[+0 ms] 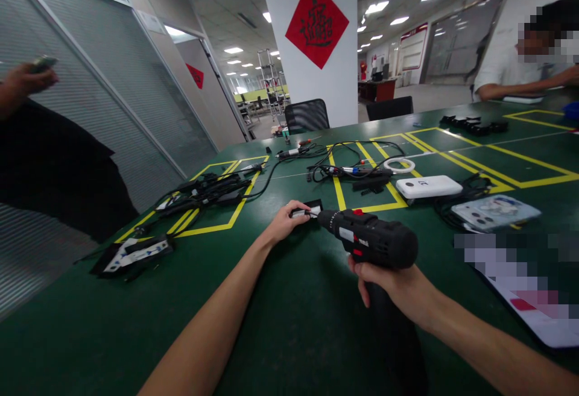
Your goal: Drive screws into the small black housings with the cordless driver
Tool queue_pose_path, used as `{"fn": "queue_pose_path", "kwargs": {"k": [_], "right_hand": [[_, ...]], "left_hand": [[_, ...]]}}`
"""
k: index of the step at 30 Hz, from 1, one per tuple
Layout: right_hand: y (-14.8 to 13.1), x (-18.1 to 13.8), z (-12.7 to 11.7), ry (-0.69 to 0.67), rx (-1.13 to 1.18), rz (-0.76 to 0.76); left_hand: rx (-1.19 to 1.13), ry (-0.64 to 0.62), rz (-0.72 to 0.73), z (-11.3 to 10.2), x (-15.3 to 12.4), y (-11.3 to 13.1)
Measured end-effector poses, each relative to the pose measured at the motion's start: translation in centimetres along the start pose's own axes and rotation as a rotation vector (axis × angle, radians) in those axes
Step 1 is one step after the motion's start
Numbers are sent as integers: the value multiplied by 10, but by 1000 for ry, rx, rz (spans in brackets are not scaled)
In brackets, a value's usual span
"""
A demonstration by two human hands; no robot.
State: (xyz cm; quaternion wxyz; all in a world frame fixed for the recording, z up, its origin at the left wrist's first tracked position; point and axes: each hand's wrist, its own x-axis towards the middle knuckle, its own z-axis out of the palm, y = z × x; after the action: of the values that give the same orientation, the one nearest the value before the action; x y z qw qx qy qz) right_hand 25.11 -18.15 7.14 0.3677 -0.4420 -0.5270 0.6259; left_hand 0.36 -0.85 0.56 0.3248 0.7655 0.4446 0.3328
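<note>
My right hand (384, 278) is wrapped round the grip of a black cordless drill (371, 236) with red switches. The drill lies nearly level, its chuck and bit pointing left at a small black and white piece (312, 210) on the green table (294, 323). At that piece my left hand (287, 221) has its thumb and fingers closed on a silvery white part. Whether the bit touches the piece I cannot tell. The lower drill grip is dark and partly hidden by my right hand.
Bundled black cables (208, 194) lie left, near a black and white strip (138, 254). Ahead are more tools and cables (348, 171) and a white ring (398, 165). A white power bank (427, 187) and a phone (495, 211) sit right. One person (520, 70) sits far right; another (58, 161) stands left.
</note>
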Motion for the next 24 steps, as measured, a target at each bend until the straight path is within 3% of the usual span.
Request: {"fn": "queue_pose_path", "kwargs": {"k": [24], "right_hand": [[12,3,-3,-12,51,-14]], "left_hand": [[3,-10,1,-1,2,-3]]}}
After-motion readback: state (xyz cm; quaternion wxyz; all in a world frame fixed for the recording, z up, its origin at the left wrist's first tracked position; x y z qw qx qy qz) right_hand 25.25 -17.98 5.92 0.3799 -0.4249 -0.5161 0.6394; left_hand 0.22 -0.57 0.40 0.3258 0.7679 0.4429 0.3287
